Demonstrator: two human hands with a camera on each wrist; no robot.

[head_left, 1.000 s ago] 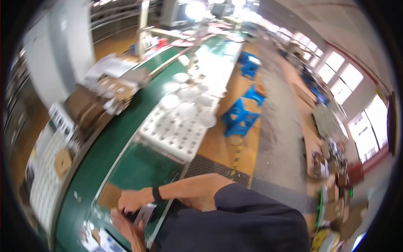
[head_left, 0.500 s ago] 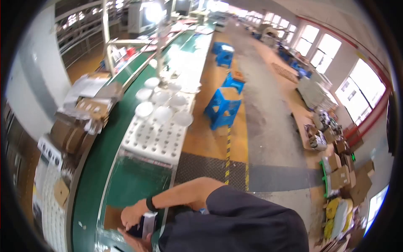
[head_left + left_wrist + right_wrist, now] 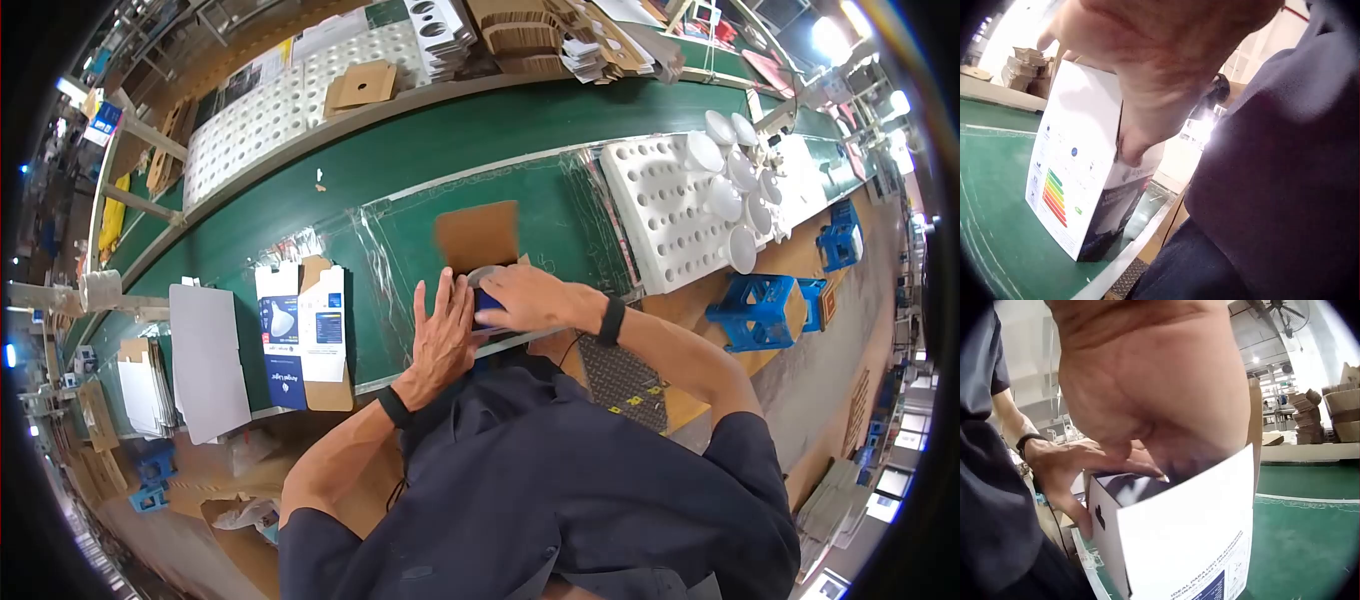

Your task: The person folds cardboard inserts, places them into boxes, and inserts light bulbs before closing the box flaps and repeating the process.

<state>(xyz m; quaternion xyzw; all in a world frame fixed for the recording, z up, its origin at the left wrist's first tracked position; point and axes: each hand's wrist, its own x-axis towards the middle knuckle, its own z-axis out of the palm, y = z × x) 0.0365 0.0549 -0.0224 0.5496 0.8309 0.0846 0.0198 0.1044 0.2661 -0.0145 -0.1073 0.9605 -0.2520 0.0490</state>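
A white-and-blue printed carton (image 3: 1072,144) stands on the green bench (image 3: 997,187) close to its near edge. My left hand (image 3: 443,330) grips the carton's upper part, its thumb against one side, as the left wrist view shows. Over the open top is my right hand (image 3: 535,300), its fingertips hidden behind a white flap (image 3: 1191,519) in the right wrist view. A round greyish edge shows between the hands in the head view. A brown cardboard panel (image 3: 478,232) sticks out just beyond the carton.
Flat printed cartons (image 3: 325,325) and a grey flat carton (image 3: 208,350) lie to the left. On the right, a white holed tray (image 3: 635,215) carries several white bulbs (image 3: 725,198). Behind the belt are brown cardboard stacks (image 3: 515,35); blue stools (image 3: 755,312) stand beyond the bench's near edge.
The head view has swung left and down, bringing the hands to the middle and the flat cartons into sight. Both hands stay at the carton, the left now higher along it.
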